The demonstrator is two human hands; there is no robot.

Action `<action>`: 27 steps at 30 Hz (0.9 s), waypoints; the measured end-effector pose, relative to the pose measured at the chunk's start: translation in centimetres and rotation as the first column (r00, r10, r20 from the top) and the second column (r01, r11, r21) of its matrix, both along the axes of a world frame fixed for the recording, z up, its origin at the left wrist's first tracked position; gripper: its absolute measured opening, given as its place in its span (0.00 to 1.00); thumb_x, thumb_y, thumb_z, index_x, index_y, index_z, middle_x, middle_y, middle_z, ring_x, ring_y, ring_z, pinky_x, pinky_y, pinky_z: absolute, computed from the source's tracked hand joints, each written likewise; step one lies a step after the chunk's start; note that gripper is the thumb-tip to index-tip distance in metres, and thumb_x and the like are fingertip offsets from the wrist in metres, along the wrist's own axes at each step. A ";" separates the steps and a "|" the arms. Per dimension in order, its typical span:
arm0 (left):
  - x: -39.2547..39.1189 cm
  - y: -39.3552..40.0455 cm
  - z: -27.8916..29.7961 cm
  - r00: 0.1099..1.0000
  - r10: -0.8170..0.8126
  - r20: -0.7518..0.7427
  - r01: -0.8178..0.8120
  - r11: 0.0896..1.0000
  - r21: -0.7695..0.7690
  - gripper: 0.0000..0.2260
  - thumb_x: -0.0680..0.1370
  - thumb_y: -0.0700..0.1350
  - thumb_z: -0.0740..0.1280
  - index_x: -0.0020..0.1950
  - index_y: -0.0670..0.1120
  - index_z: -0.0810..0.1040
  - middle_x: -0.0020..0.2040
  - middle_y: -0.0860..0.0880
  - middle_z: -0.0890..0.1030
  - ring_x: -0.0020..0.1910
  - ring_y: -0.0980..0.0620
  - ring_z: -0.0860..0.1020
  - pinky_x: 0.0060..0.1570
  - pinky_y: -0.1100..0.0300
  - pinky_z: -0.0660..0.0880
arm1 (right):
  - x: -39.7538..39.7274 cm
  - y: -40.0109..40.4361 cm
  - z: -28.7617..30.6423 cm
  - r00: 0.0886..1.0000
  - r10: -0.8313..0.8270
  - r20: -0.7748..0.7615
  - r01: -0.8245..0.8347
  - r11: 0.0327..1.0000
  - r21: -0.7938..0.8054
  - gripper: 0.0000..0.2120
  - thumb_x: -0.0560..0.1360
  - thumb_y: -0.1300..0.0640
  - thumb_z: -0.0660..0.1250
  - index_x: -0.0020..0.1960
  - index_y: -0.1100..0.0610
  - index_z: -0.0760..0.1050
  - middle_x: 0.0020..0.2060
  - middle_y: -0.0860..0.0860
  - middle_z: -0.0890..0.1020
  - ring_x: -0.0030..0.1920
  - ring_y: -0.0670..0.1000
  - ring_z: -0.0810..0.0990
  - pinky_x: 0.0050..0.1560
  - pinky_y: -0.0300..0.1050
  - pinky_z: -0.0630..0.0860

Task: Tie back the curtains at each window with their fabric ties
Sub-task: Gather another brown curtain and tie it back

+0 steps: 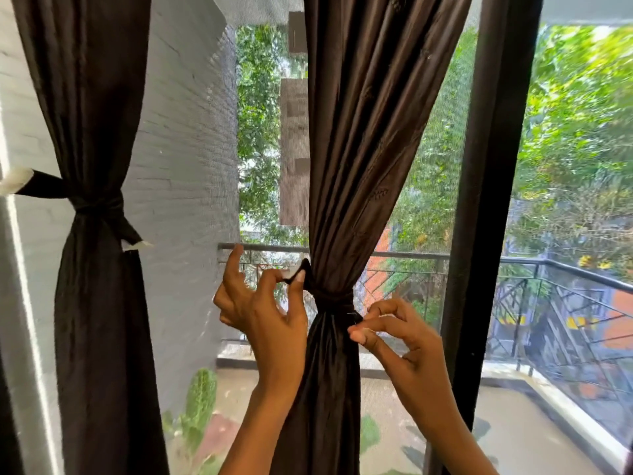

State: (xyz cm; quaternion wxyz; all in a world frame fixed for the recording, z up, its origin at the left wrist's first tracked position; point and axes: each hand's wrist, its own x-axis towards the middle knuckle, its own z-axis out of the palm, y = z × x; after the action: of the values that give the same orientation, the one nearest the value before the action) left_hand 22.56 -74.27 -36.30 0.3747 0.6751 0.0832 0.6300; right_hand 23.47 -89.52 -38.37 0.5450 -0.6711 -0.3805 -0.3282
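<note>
At the far left a dark brown curtain (92, 132) hangs gathered at its waist by a fabric tie (97, 205) whose strap runs left to the white wall edge, well apart from both hands. Beyond it a white brick wall (185, 149) stands outside the mesh screen, with a green cactus (202, 394) low on the balcony floor. The left hand (260, 303) is raised just left of the middle curtain (363, 132), its grip narrow: thumb and a bent finger pinch the upturned end of the dark tie (334, 298), while the index finger points up free. That tie wraps tight around the middle curtain's gathered waist, between the two grips. Just right of the wrap, the right hand (400, 337) pinches the tie's other end between thumb and forefinger, the remaining fingers curled loosely apart. Right of this grip a dark window frame post (486, 200) rises, slightly tilted in the wide view. Behind everything a metal balcony railing (565, 269) runs across, with green trees (579, 114) and orange building walls beyond.
</note>
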 end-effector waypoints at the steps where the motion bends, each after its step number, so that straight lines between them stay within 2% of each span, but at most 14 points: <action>1: -0.1 0.0 -0.2 1.000 -0.015 0.011 0.015 1.000 0.008 0.07 0.74 0.49 0.70 0.41 0.47 0.78 0.72 0.48 0.65 0.64 0.41 0.64 0.55 0.54 0.59 | 0.0 0.2 -0.2 1.000 -0.023 -0.001 0.023 1.000 0.006 0.02 0.71 0.58 0.72 0.41 0.53 0.83 0.42 0.48 0.78 0.48 0.51 0.78 0.49 0.54 0.73; 6: -0.7 0.2 -0.8 0.996 -0.075 0.054 0.074 0.997 0.034 0.06 0.75 0.48 0.69 0.44 0.46 0.77 0.70 0.47 0.66 0.63 0.42 0.64 0.58 0.46 0.67 | -0.2 1.3 -0.6 0.994 -0.112 -0.011 0.112 0.993 0.039 0.02 0.72 0.58 0.71 0.42 0.52 0.81 0.43 0.48 0.77 0.49 0.50 0.78 0.49 0.45 0.72; 10: -1.2 0.8 -1.2 0.989 -0.142 0.050 0.137 0.986 0.091 0.04 0.74 0.44 0.70 0.47 0.47 0.78 0.69 0.48 0.67 0.62 0.46 0.64 0.58 0.61 0.64 | -0.8 2.0 -0.5 0.979 -0.202 0.010 0.200 0.977 0.071 0.01 0.73 0.60 0.71 0.43 0.57 0.80 0.43 0.48 0.78 0.48 0.48 0.78 0.48 0.39 0.72; 13: -1.9 0.7 -1.4 0.978 -0.206 0.029 0.200 0.969 0.145 0.06 0.76 0.42 0.69 0.51 0.49 0.78 0.67 0.51 0.69 0.63 0.49 0.64 0.59 0.59 0.66 | -1.6 2.3 -0.3 0.968 -0.249 0.017 0.247 0.964 0.098 0.00 0.73 0.62 0.71 0.44 0.58 0.80 0.43 0.49 0.78 0.48 0.48 0.79 0.49 0.41 0.73; 15: -2.6 0.4 -1.3 0.971 -0.239 0.012 0.233 0.956 0.181 0.08 0.77 0.45 0.66 0.56 0.50 0.78 0.66 0.52 0.70 0.64 0.51 0.64 0.60 0.57 0.67 | -2.2 2.4 0.0 0.960 -0.280 0.002 0.278 0.956 0.097 0.01 0.73 0.62 0.71 0.43 0.58 0.80 0.43 0.50 0.79 0.49 0.48 0.79 0.49 0.42 0.73; 17: -3.3 -0.1 -1.1 0.961 -0.277 0.003 0.269 0.938 0.217 0.11 0.78 0.49 0.64 0.59 0.50 0.76 0.66 0.52 0.70 0.64 0.52 0.64 0.61 0.60 0.65 | -2.7 2.4 0.2 0.955 -0.298 -0.011 0.297 0.949 0.101 0.01 0.73 0.62 0.71 0.43 0.58 0.80 0.44 0.49 0.79 0.49 0.47 0.79 0.49 0.43 0.74; 20: -4.4 -0.9 -0.7 0.947 -0.322 0.002 0.304 0.897 0.321 0.13 0.79 0.48 0.61 0.62 0.50 0.75 0.66 0.52 0.70 0.65 0.53 0.65 0.63 0.65 0.62 | -3.5 1.6 0.6 0.942 -0.335 -0.007 0.333 0.935 0.125 0.01 0.74 0.62 0.71 0.43 0.57 0.81 0.43 0.48 0.80 0.47 0.45 0.80 0.47 0.45 0.75; 24: -5.6 -3.4 -0.3 0.928 -0.371 0.033 0.336 0.872 0.357 0.11 0.80 0.44 0.60 0.61 0.48 0.75 0.65 0.51 0.72 0.64 0.52 0.66 0.64 0.64 0.62 | -4.7 -0.5 1.1 0.935 -0.355 -0.020 0.353 0.923 0.153 0.02 0.74 0.60 0.71 0.43 0.57 0.81 0.42 0.47 0.79 0.45 0.48 0.80 0.46 0.52 0.77; 27: -6.5 -6.2 0.2 0.918 -0.392 0.058 0.347 0.864 0.364 0.09 0.80 0.41 0.62 0.58 0.46 0.76 0.64 0.50 0.73 0.63 0.52 0.67 0.64 0.61 0.64 | -6.0 -3.1 1.6 0.927 -0.376 -0.015 0.373 0.912 0.170 0.04 0.74 0.59 0.70 0.42 0.58 0.80 0.41 0.48 0.79 0.44 0.48 0.80 0.44 0.52 0.77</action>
State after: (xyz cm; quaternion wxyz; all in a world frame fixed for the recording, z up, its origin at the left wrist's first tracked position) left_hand 16.06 -80.43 -36.06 0.3683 0.6913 -0.1846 0.5935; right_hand 17.52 -92.63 -36.82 0.5240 -0.6796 -0.2205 -0.4637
